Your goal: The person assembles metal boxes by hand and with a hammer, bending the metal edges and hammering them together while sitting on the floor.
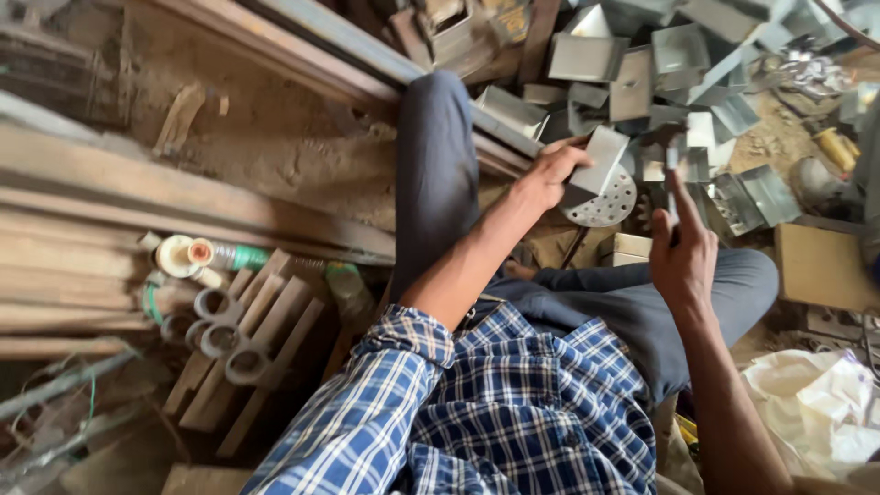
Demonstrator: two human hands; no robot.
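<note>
left hand (550,174) pinches bent metal sheet piece (600,158) | right hand (683,252) grips blurred tool (674,156) | steady piece flat on perforated disc (607,203), fingers clear

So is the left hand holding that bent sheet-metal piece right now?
Yes, the left hand grips the bent sheet-metal piece by its edge, just above a round perforated metal disc.

Heaped at upper right: grey folded sheet-metal boxes (678,55). Along the left: long wooden planks (137,197) lying on dusty ground. Beside them: a bundle of white pipes (220,321), cut ends showing, resting on short wooden slats (266,339). At lower right: a crumpled white plastic bag (816,403). Near the right edge: a brown cardboard box (820,266).
</note>
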